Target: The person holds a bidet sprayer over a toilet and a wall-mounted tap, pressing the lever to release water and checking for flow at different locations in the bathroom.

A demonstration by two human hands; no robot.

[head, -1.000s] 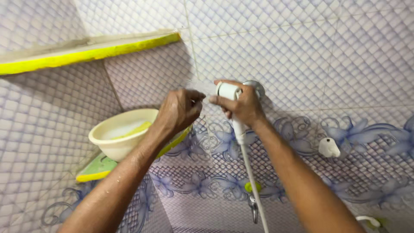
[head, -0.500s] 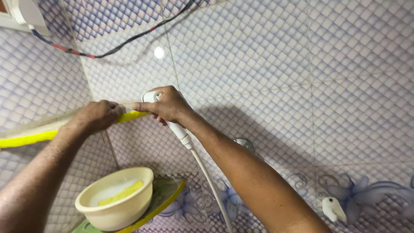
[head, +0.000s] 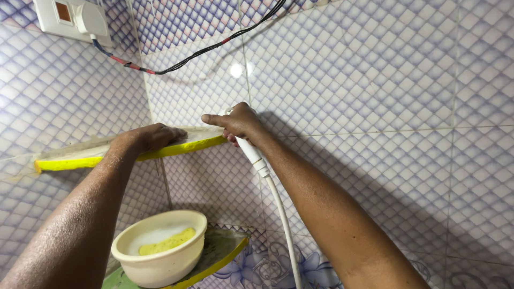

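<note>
While the left hand (head: 152,136) lies flat and open on the yellow-edged corner shelf (head: 80,158), the right hand (head: 238,122) grips a white hand sprayer (head: 249,150) at the shelf's right end, against glossy diamond-patterned wall tiles (head: 375,80); below sits a cream bowl (head: 160,257).

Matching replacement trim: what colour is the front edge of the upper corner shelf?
Bright yellow edge on the upper corner shelf, clearest in the head view.
</note>
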